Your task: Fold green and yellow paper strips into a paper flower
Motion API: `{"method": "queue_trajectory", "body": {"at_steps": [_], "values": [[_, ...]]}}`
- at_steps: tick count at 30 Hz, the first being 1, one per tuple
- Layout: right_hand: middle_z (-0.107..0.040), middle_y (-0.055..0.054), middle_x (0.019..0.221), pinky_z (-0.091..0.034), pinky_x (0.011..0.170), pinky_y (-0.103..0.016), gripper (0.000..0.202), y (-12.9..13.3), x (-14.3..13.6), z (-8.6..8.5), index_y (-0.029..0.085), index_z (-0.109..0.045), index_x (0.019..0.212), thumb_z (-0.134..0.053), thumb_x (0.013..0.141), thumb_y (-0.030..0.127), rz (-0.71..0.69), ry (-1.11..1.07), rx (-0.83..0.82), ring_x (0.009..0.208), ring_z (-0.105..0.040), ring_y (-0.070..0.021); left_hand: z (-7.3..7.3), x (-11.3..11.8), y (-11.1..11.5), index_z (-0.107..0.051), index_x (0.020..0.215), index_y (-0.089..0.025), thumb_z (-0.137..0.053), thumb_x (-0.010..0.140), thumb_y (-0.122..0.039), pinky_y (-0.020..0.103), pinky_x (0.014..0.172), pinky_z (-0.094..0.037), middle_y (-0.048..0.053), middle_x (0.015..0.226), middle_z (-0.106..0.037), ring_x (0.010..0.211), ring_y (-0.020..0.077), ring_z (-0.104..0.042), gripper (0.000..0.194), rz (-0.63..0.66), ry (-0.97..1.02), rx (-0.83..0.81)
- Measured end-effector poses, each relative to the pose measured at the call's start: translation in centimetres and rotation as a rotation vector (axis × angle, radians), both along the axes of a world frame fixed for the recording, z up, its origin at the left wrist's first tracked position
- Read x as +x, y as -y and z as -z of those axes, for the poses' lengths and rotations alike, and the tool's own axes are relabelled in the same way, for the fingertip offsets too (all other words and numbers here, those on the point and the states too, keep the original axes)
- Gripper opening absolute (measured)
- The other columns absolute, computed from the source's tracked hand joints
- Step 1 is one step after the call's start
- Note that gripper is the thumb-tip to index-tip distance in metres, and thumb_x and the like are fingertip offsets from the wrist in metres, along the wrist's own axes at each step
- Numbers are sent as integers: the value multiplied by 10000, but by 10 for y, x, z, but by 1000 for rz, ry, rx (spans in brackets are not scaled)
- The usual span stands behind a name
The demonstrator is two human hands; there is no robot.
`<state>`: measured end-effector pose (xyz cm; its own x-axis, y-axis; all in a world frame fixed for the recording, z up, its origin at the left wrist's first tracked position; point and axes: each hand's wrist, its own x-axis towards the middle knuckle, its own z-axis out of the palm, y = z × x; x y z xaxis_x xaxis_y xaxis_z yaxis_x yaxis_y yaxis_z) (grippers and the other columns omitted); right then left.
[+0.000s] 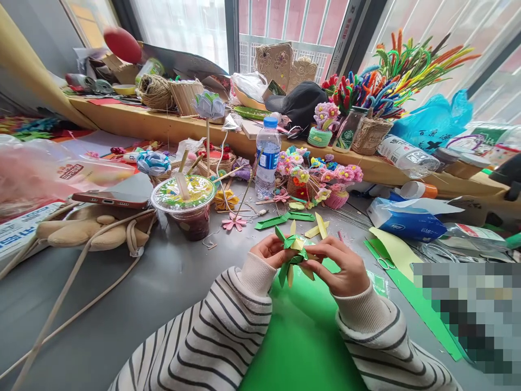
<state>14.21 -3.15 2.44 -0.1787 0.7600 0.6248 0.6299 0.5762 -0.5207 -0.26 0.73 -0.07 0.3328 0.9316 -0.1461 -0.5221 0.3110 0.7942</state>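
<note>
A folded paper piece (pixel 298 245) in green and pale yellow, with several pointed petals, is held up between both hands above a green sheet (pixel 309 336). My left hand (pixel 272 251) pinches its left side. On its right side, the fingers of my right hand (pixel 340 265) are closed around the edge. Just beyond the hands lie folded green strips (pixel 272 221) and crossed pale yellow strips (pixel 319 226). A pink paper flower (pixel 234 221) rests on the grey table to their left.
A lidded drink cup (pixel 185 206) and a tan bag (pixel 97 231) with a phone on top stand left. A water bottle (pixel 267 157) is behind. Scissors (pixel 383 262), a blue tissue pack (pixel 407 220) and green card are right. Crafts crowd the wooden ledge (pixel 244 138).
</note>
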Motion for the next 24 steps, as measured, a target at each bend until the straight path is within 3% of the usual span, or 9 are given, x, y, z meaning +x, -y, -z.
{"method": "queue_trajectory", "body": {"at_steps": [8, 16, 24], "values": [[-580, -28, 693, -473, 542, -228, 159, 3, -7, 5, 165, -586, 814, -604, 675, 240, 74, -122, -56, 574, -537, -92, -6, -4, -1, -584, 766, -153, -761, 380, -252, 218, 563, -428, 0, 671, -630, 603, 117, -578, 436, -12, -84, -97], [-590, -39, 742, -504, 592, -241, 129, 1, 1, 2, 165, -585, 826, -569, 703, 201, -60, -164, -156, 667, -566, -114, -10, -6, -1, -561, 744, -157, -773, 318, -286, 208, 507, -410, -14, 641, -609, 549, 112, -569, 493, 44, -137, -121], [-583, -33, 703, -510, 561, -217, 126, 0, 4, -4, 171, -583, 822, -571, 697, 163, -134, -126, -115, 646, -562, -106, -10, -6, 0, -546, 739, -154, -770, 326, -291, 232, 522, -432, 5, 651, -621, 603, 160, -596, 490, 72, -141, -92]]}}
